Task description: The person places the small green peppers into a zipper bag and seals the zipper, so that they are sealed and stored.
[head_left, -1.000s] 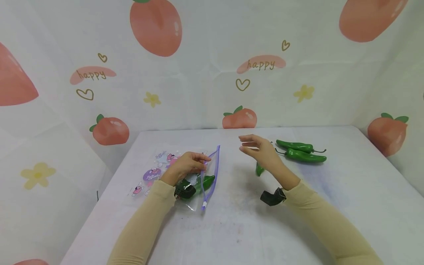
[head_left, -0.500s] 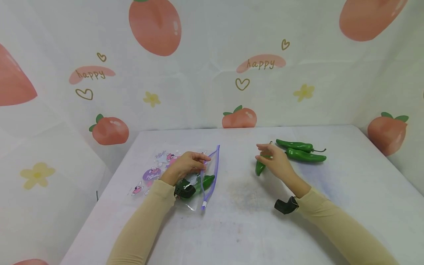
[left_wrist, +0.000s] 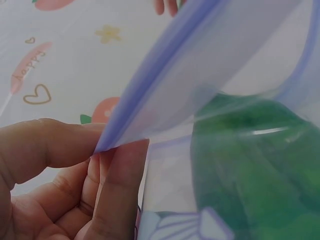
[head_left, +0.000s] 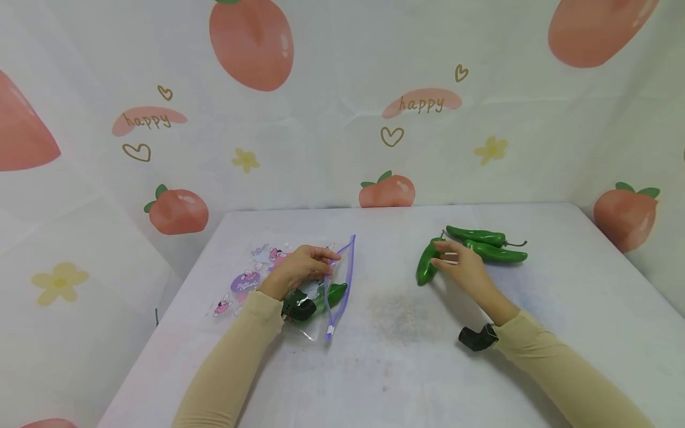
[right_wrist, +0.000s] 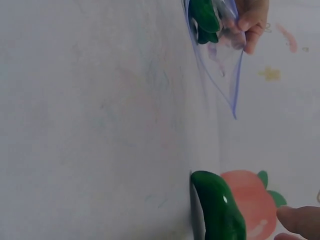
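Observation:
My left hand pinches the purple-edged mouth of a clear zip bag between thumb and fingers. Pink and purple cartoon prints cover the bag, which lies at the left of the table with its mouth facing right. Inside shows a green chili pepper, partly hidden by the hand and wrist camera; the left wrist view has the green pepper close up behind the film. Over on the right, my right hand hovers beside another green pepper, fingers spread and holding nothing. In the right wrist view a gap separates thumb and pepper.
Two more green peppers lie side by side behind the right hand, a farther one and a nearer one. A white cloth covers the table, and a printed curtain hangs along its back edge.
My right hand has moved right and a little lower, past the single pepper to its right side, uncovering most of it. The left hand and the bag have stayed in place.

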Tool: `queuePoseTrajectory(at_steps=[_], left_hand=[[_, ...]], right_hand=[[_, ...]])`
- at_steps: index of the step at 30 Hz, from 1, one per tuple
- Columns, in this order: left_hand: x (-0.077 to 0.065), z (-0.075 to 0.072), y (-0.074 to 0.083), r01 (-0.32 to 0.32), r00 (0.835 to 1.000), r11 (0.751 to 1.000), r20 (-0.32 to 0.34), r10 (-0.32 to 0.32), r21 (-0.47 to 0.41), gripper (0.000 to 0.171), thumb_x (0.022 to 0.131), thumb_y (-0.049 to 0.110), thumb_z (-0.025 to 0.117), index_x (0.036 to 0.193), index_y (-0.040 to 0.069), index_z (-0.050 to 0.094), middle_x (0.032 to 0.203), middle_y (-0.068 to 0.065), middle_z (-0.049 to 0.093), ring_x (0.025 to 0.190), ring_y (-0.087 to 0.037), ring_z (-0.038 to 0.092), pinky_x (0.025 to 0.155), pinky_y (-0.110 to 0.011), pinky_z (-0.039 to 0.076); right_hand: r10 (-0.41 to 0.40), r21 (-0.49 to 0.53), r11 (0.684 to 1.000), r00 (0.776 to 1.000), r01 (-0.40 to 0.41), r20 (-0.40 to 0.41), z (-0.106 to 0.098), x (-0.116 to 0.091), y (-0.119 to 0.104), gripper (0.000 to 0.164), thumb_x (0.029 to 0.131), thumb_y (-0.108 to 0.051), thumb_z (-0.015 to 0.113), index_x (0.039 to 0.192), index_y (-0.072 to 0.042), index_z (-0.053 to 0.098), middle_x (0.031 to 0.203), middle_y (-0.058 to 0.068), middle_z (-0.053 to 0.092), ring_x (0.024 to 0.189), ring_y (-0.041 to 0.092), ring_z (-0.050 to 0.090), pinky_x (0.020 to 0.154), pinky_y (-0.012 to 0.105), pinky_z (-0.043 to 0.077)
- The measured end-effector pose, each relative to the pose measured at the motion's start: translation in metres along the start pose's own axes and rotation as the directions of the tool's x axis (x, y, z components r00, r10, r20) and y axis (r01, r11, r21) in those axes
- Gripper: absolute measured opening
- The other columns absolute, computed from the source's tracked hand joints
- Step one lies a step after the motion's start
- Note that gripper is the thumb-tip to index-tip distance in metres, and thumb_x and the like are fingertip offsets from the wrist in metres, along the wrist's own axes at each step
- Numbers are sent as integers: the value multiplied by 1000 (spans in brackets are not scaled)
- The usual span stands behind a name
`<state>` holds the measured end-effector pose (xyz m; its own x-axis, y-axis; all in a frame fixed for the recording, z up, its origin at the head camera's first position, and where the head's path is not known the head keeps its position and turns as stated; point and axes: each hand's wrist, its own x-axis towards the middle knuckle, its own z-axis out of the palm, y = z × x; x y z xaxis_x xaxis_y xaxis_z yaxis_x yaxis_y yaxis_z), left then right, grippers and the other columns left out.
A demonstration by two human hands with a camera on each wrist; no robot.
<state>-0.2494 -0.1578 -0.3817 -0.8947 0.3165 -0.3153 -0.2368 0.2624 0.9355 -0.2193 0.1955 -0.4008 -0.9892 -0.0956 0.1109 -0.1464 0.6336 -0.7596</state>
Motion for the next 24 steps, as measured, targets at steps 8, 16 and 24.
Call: queuePoseTrajectory(at_steps=[8,16,24], left_hand=[[-1,0,0,-10,1000,1000,5,10,5,40,85,-10,61,125,-13,55,83,0,54,74,-10,56,67,-18,52],[-3,0,0,-18,1000,1000,9,18,7,39,86,-10,60,125,-13,56,83,0,54,74,-10,55,67,-18,52],[-3,1,2,-19,1000,1000,6,19,10,41,85,-10,61,125,-14,55,83,0,54,74,-10,55,67,-18,52]], right_hand=[[59,-37,998,998,-59,19,-4,3,7,51,93,-22,65,137,-1,51,134,25,54,118,43,56,97,54,45],[123,-27,992,990,-122,62,-2,11,6,59,93,-28,65,140,1,46,141,23,48,122,41,53,98,52,44],[138,-43,990,986,-134,89,3,23,4,62,92,-26,65,141,5,42,142,26,45,122,42,53,96,50,47]])
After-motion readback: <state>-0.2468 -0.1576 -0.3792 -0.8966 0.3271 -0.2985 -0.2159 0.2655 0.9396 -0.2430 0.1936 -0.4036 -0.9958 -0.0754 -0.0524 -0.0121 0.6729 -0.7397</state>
